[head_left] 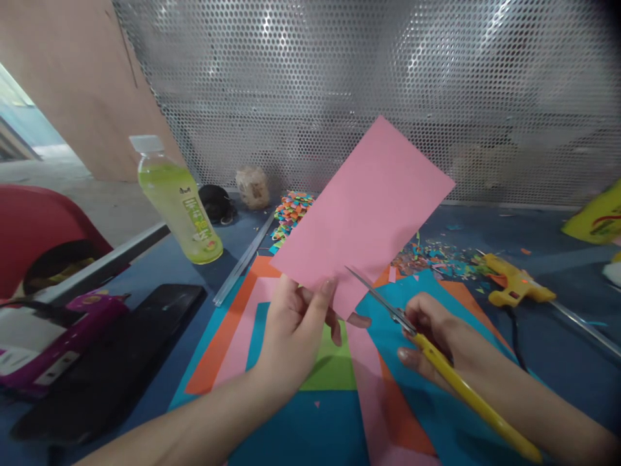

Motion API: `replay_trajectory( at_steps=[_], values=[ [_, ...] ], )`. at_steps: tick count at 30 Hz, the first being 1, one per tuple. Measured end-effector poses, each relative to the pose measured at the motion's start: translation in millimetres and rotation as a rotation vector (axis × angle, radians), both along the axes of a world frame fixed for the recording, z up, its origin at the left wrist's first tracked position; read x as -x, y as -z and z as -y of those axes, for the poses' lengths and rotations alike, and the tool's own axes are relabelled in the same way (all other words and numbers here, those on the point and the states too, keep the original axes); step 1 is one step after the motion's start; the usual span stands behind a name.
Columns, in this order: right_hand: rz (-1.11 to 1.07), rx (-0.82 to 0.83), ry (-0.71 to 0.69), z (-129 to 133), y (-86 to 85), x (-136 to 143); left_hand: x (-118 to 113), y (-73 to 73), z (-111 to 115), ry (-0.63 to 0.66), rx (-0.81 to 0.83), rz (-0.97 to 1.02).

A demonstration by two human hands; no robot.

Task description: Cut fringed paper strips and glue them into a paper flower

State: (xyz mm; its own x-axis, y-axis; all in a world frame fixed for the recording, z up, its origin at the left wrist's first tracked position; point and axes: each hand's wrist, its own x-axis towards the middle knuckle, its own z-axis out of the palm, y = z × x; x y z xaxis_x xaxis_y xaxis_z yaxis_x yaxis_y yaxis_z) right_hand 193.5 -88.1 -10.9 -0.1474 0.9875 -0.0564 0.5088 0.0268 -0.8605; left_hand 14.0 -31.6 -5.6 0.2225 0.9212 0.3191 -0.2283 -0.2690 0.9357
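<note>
One table [155, 265], dark blue, backed at 12 o'clock by a shiny perforated metal panel [301, 77]. Room: plain pinkish-tan wall [72, 71] and grey floor [63, 165] at 10 o'clock; red rounded object [39, 226] at 9.

Contents: layered sheets of blue, orange, pink and green paper [291, 427] at 6 o'clock; heap of multicoloured paper bits [291, 213] just left of 12; loose scraps [446, 255] at 2; yellow glue gun [517, 285] at 3; flat black slab [121, 356] at 8.

Centre: pink sheet [369, 207], raised above the papers and tilted; left hand [303, 317] pinches its lower edge, thumb in front, other fingers partly curled. Right hand [439, 323] is curled around yellow-handled scissors [431, 353], blade tip over the sheet's lower part.

Lettering: bottle [177, 207] of yellow-green liquid, 10 o'clock, white cap, green label panel with pale characters, too blurred to read. Yellow-green item [594, 217] at 2 to 3 o'clock, red curved mark, cut off by the frame.
</note>
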Motion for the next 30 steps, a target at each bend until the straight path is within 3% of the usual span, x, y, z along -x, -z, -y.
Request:
replay_trajectory(
  at_steps=[13, 30],
  values=[
    [0.196, -0.028, 0.031, -2.3, 2.6, -4.7, 0.2, -1.2, -1.0, -0.003, 0.026, 0.003],
    [0.209, -0.052, -0.004, -2.9, 10.2, -9.0, 0.6, 2.2, 0.3, 0.057, 0.078, -0.052]
  ],
)
